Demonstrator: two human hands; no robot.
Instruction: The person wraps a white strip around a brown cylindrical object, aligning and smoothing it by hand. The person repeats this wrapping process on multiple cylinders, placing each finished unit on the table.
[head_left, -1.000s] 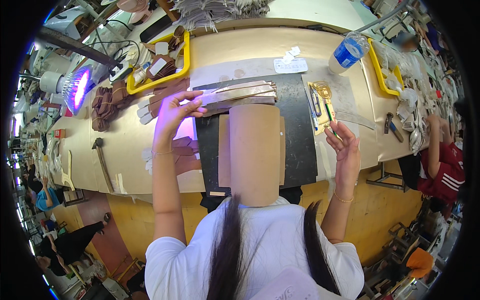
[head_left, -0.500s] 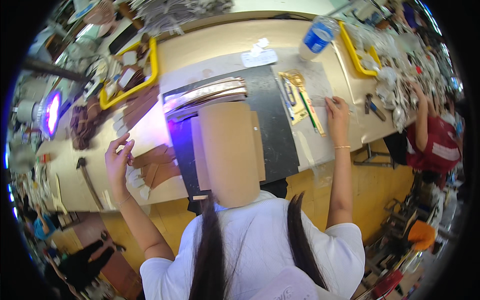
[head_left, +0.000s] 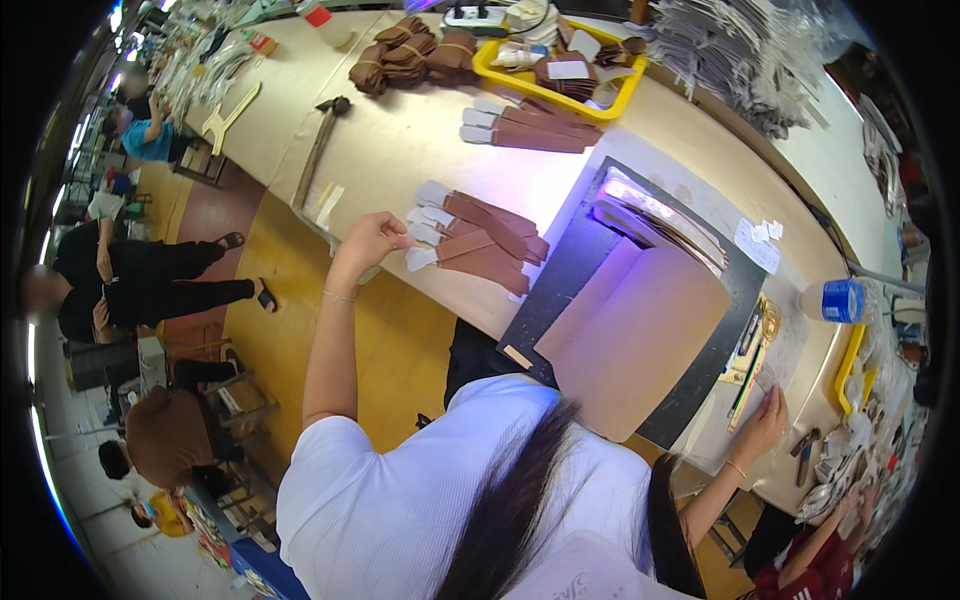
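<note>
Brown strips (head_left: pixel 480 240), leather-like with pale tabs at one end, lie fanned near the bench's front edge, just left of a black mat (head_left: pixel 565 290). At far left, other workers sit in the aisle beside the long bench (head_left: pixel 420 130), where a hammer (head_left: pixel 318 140) rests. The person's left hand (head_left: pixel 368 240) hovers at the near end of the fan, fingers curled loosely together over the pale tabs; whether it pinches one cannot be told. Further back lie a second fan of strips (head_left: pixel 530 125) and a yellow tray (head_left: pixel 560 60) of small parts. On the mat, a stack of flat pieces (head_left: pixel 660 215) glows under violet light. To the right, a ruler and tools (head_left: pixel 755 355) lie beside a blue-capped bottle (head_left: pixel 835 300). The right hand (head_left: pixel 765 425) rests flat, fingers together, on paper at the bench's near edge. Taking a strip cleanly would likely mean gripping only the top tab and lifting it straight off, so the rest of the fan stays in order and nothing slides over the edge.
</note>
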